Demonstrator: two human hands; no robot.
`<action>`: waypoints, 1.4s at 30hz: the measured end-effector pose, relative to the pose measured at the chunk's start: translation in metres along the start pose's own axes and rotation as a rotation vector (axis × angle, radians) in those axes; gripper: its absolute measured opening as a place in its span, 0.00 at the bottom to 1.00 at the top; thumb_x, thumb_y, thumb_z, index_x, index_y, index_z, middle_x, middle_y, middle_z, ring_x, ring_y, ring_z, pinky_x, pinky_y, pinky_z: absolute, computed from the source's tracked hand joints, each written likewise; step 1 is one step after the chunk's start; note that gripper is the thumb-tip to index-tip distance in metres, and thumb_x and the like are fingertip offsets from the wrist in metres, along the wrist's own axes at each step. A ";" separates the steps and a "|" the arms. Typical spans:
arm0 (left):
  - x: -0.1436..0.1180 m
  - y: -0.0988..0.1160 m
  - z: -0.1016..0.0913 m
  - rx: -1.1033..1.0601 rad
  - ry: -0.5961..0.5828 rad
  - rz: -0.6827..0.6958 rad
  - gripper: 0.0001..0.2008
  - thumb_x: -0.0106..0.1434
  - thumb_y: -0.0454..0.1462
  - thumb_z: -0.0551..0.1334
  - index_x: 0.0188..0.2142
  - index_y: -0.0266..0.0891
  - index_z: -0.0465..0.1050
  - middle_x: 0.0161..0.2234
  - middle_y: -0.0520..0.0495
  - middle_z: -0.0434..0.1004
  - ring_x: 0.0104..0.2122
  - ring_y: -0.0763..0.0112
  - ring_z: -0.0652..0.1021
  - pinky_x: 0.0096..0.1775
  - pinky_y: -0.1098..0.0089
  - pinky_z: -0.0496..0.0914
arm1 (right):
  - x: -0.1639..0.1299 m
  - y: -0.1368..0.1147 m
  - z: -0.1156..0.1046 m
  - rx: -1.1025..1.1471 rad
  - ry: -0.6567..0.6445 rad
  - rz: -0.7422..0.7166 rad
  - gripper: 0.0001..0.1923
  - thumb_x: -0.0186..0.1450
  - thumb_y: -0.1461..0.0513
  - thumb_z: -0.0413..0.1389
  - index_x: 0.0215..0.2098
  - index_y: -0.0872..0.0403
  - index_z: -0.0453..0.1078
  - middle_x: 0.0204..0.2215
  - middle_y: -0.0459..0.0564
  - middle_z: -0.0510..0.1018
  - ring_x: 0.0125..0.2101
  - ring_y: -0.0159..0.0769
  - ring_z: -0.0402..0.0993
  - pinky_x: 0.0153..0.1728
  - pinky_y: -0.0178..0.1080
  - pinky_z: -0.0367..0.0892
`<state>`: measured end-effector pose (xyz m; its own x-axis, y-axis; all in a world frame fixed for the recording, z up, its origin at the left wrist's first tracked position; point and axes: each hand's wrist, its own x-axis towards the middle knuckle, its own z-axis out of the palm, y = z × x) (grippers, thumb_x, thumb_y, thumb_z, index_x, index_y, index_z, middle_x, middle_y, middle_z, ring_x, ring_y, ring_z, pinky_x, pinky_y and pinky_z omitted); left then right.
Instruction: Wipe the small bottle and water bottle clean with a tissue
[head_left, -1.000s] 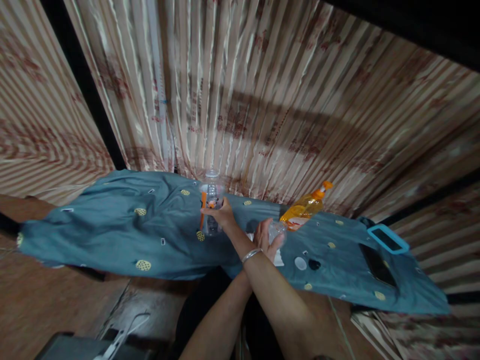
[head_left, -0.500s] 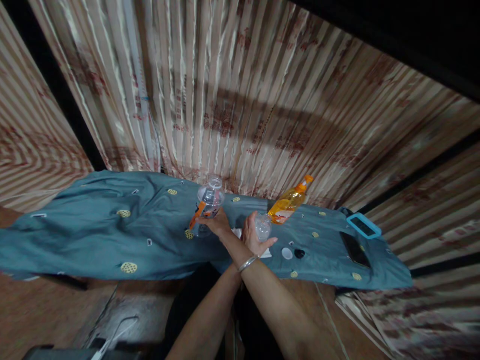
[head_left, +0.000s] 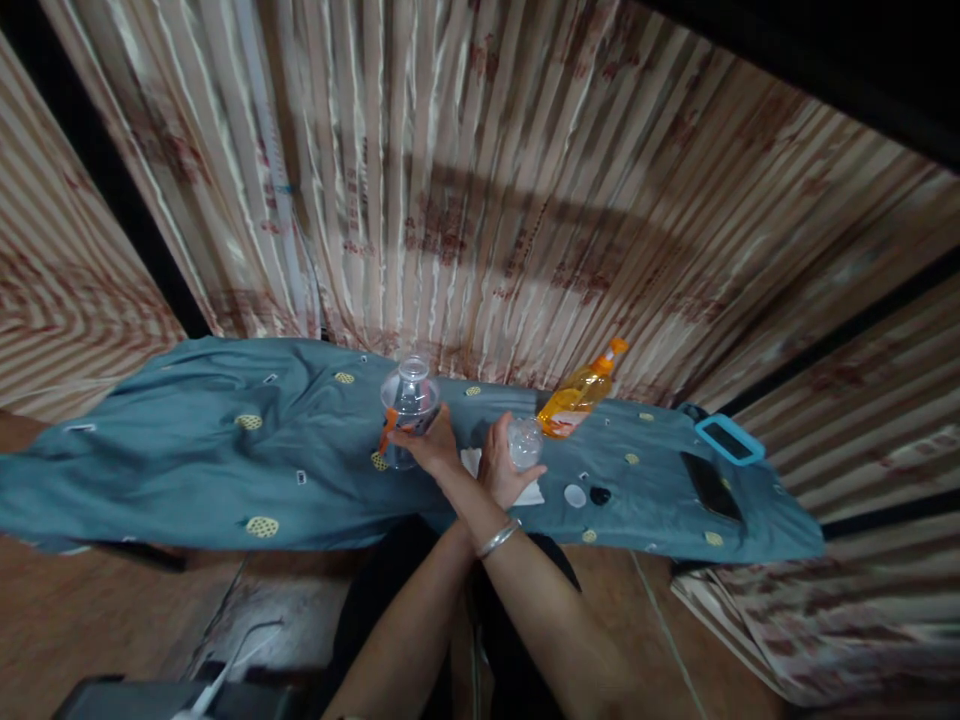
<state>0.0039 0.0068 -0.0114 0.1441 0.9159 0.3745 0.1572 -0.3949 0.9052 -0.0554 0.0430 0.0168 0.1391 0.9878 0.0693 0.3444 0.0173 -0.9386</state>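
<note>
My forearms are crossed, the right one over the left. On the left side, my right hand (head_left: 431, 442) grips a large clear plastic bottle (head_left: 411, 395) with an orange and dark label; its uncapped mouth points up. My left hand (head_left: 504, 468), reaching to the right, is wrapped around a smaller clear plastic container (head_left: 525, 442), seen from above, its lower part hidden. White tissue (head_left: 531, 493) lies under and beside this hand. Just behind the container, a dish soap bottle (head_left: 571, 402) with yellow-orange liquid and an orange pump top stands on the cloth.
A teal cloth with pineapple prints (head_left: 300, 440) covers the table. On the right lie a white cap (head_left: 575, 496), a black cap (head_left: 600, 495), a dark phone (head_left: 710, 486) and a blue-framed device (head_left: 729, 440). A striped curtain (head_left: 465, 220) hangs behind.
The large bottle in my right hand has shifted slightly left, its mouth now more centred above its body. My left hand keeps its hold on the smaller container; more tissue shows.
</note>
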 end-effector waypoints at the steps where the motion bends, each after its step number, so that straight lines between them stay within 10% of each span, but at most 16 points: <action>1: 0.000 0.000 0.001 0.000 0.002 -0.001 0.45 0.45 0.35 0.73 0.59 0.41 0.52 0.57 0.38 0.64 0.60 0.52 0.67 0.61 0.52 0.61 | -0.013 -0.007 -0.006 -0.009 0.025 0.002 0.50 0.44 0.57 0.70 0.60 0.57 0.55 0.57 0.59 0.67 0.60 0.51 0.61 0.58 0.49 0.61; 6: -0.001 -0.005 0.004 0.031 0.048 0.012 0.43 0.46 0.34 0.73 0.58 0.41 0.54 0.57 0.40 0.64 0.58 0.53 0.68 0.60 0.54 0.62 | -0.116 -0.026 -0.060 -0.084 0.062 -0.268 0.43 0.59 0.55 0.61 0.67 0.54 0.47 0.66 0.57 0.53 0.64 0.46 0.54 0.62 0.48 0.57; 10: 0.001 -0.011 0.005 0.046 0.035 0.032 0.43 0.44 0.35 0.74 0.57 0.41 0.56 0.56 0.40 0.66 0.56 0.53 0.70 0.58 0.53 0.64 | -0.170 0.026 -0.127 -0.252 0.205 -0.144 0.32 0.66 0.53 0.54 0.65 0.48 0.50 0.63 0.55 0.60 0.60 0.44 0.62 0.59 0.49 0.62; 15: 0.005 -0.015 0.005 0.077 0.046 0.020 0.42 0.41 0.35 0.75 0.54 0.42 0.57 0.53 0.41 0.68 0.54 0.54 0.72 0.56 0.52 0.65 | -0.154 0.134 -0.226 -0.245 0.473 0.135 0.34 0.61 0.47 0.52 0.60 0.56 0.56 0.53 0.64 0.70 0.51 0.48 0.72 0.50 0.49 0.70; 19: 0.007 -0.011 0.001 0.092 0.036 0.008 0.40 0.41 0.34 0.74 0.52 0.41 0.59 0.51 0.42 0.70 0.52 0.55 0.73 0.54 0.54 0.66 | -0.122 0.171 -0.277 -0.576 0.445 0.255 0.37 0.61 0.50 0.51 0.63 0.62 0.52 0.53 0.68 0.69 0.46 0.49 0.74 0.49 0.50 0.69; 27: 0.006 -0.001 -0.007 0.098 -0.022 -0.046 0.35 0.43 0.37 0.72 0.50 0.42 0.61 0.47 0.46 0.72 0.48 0.60 0.75 0.49 0.59 0.69 | -0.076 0.163 -0.284 -1.003 0.079 0.204 0.24 0.63 0.64 0.50 0.58 0.59 0.64 0.49 0.63 0.74 0.46 0.47 0.75 0.48 0.43 0.67; 33: 0.007 -0.001 -0.006 0.066 -0.032 -0.055 0.34 0.44 0.36 0.71 0.50 0.42 0.61 0.46 0.46 0.72 0.48 0.58 0.75 0.50 0.58 0.68 | -0.061 0.150 -0.305 -0.887 0.173 0.216 0.13 0.62 0.59 0.53 0.43 0.52 0.72 0.38 0.57 0.79 0.41 0.48 0.77 0.43 0.44 0.69; 38: 0.009 0.002 -0.005 0.030 -0.060 -0.037 0.31 0.43 0.33 0.69 0.47 0.42 0.61 0.45 0.46 0.71 0.47 0.59 0.75 0.51 0.58 0.68 | -0.042 0.059 -0.285 -0.248 0.060 -0.097 0.23 0.57 0.49 0.58 0.45 0.53 0.71 0.42 0.53 0.78 0.37 0.40 0.76 0.39 0.41 0.71; 42: 0.011 0.008 -0.005 0.007 -0.076 -0.034 0.28 0.43 0.31 0.67 0.45 0.42 0.61 0.42 0.48 0.72 0.42 0.61 0.76 0.47 0.59 0.70 | -0.028 -0.020 -0.252 -0.427 -0.220 -0.265 0.18 0.61 0.56 0.58 0.49 0.51 0.71 0.40 0.47 0.78 0.34 0.34 0.74 0.40 0.38 0.68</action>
<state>0.0016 0.0140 0.0013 0.2127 0.9208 0.3268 0.1700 -0.3642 0.9157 0.1673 -0.0241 0.1187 -0.1851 0.9679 0.1700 0.6941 0.2512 -0.6746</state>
